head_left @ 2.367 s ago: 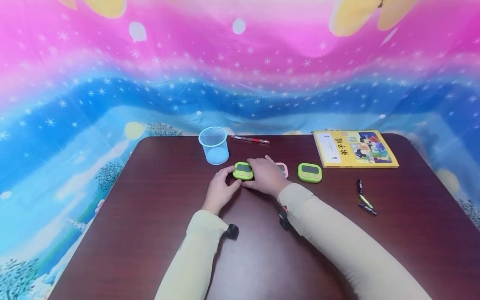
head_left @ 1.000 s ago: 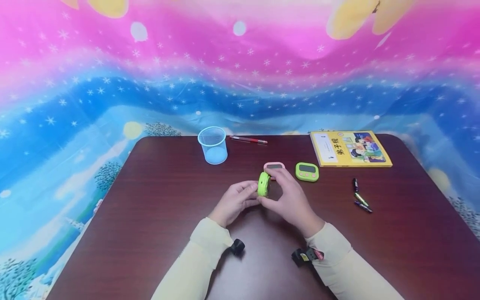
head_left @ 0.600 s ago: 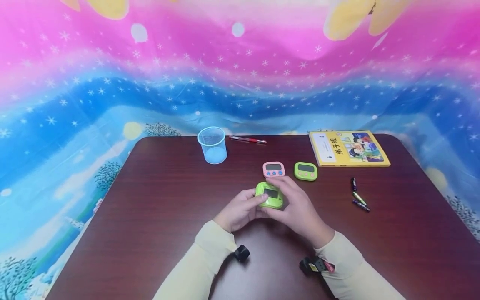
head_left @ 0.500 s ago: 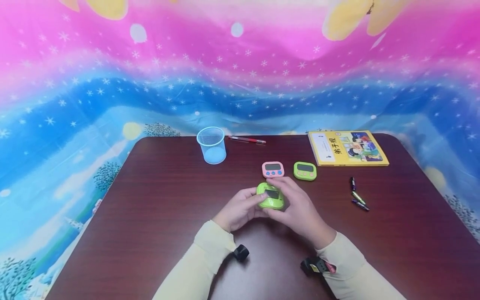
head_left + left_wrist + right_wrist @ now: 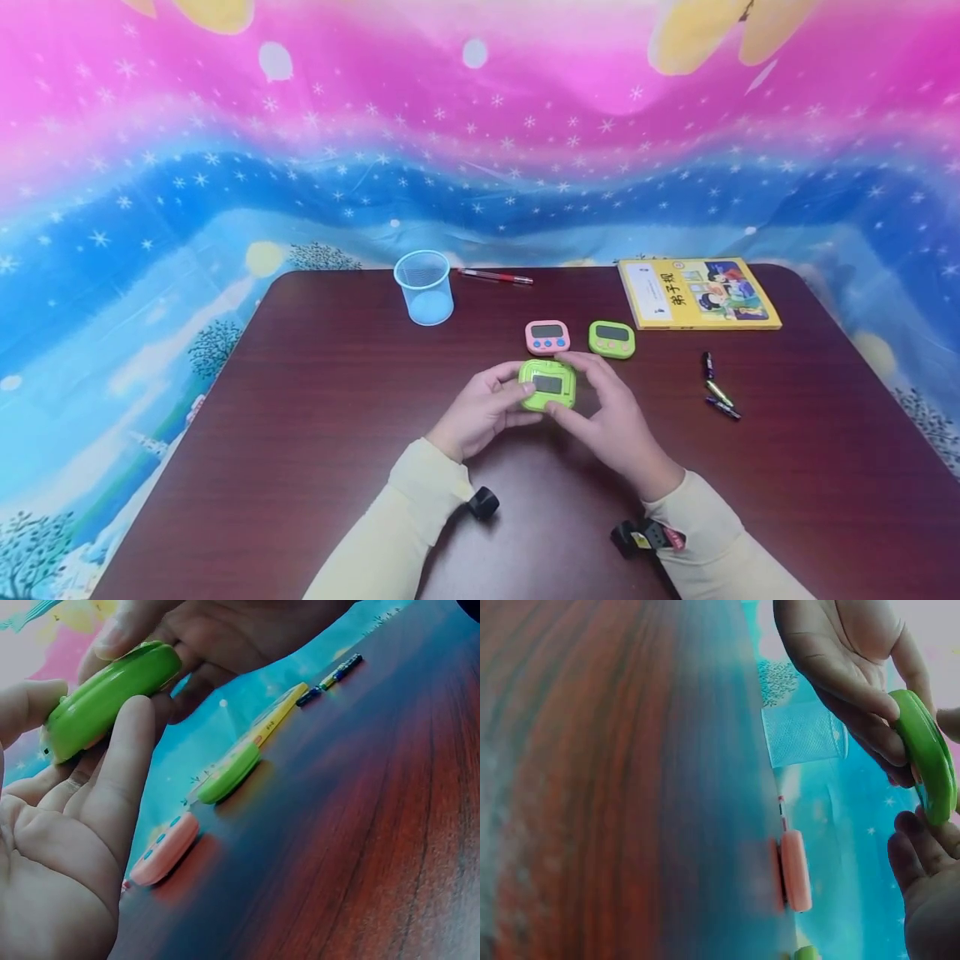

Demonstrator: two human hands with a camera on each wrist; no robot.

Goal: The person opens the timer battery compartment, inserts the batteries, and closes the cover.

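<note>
A green digital timer (image 5: pixel 551 384) is raised over the table, a dark rectangle showing on the face turned up. My left hand (image 5: pixel 480 412) pinches its left side, thumb on that face and fingers beneath. With thumb and fingertips, my right hand (image 5: pixel 618 425) holds the right side. The left wrist view shows the timer (image 5: pixel 109 701) edge-on between both hands. Just beyond the hands lie a pink timer (image 5: pixel 547 337) with blue buttons and a second green timer (image 5: pixel 611 340), both screen up.
A blue mesh pen cup (image 5: pixel 427 296) stands at the back of the brown table (image 5: pixel 337 375), beside a red pen (image 5: pixel 495 277). A yellow book (image 5: pixel 697 293) lies at the back right. Nearer are three small batteries (image 5: pixel 718 393).
Both hands lifted the green timer from beside the pen cup, brought it nearer and right, and turned it over. Lately the right hand has shifted slightly right, its fingers spread wider on the edge.
</note>
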